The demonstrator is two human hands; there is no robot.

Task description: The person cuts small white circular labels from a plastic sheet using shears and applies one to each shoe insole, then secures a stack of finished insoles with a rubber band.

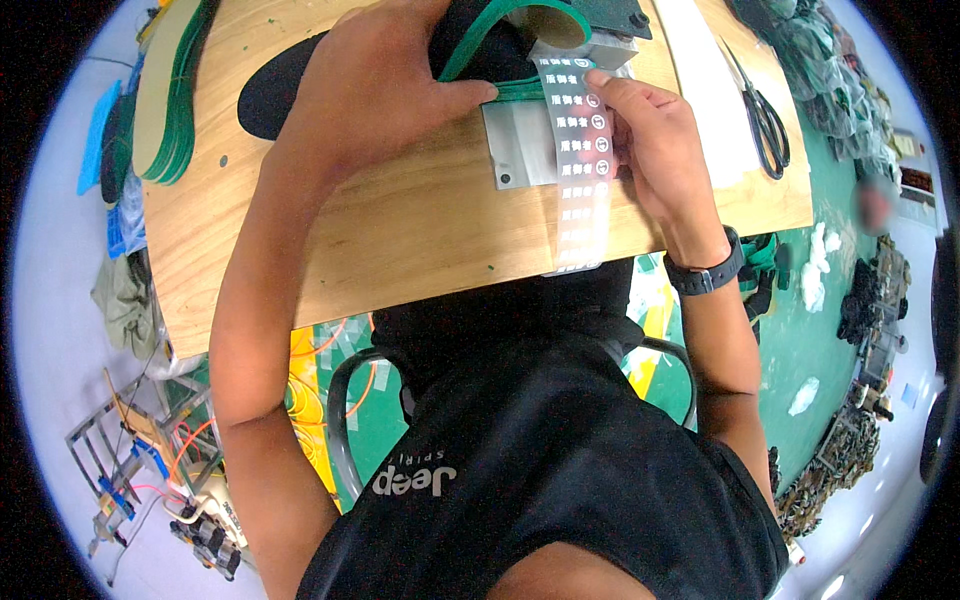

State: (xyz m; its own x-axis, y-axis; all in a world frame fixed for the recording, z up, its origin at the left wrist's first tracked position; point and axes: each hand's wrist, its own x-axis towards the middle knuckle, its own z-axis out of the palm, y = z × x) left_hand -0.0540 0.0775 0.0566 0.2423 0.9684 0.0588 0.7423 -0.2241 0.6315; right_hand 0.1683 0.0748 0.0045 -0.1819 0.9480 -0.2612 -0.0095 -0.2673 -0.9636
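Observation:
My left hand (375, 105) reaches across the wooden table with its thumb pressed on green-edged layers. It grips a black insole with a green underside (515, 20), bent upward at the top of the view; most of its fingers are hidden. My right hand (655, 135) pinches the side of a clear strip of printed labels (580, 160) between thumb and fingers. The strip hangs over a flat metal plate (522, 145) and down past the table's near edge. Behind it sits a metal block (610, 50). Another black insole (270, 95) lies beside my left wrist.
At the table's left edge is a stack of green-edged insoles (170, 110). Scissors with black handles (768, 135) lie at the right, beside a long white sheet (705, 80). Bagged goods (835, 90) line the green floor to the right. A chair's armrest (345, 420) curves beside me.

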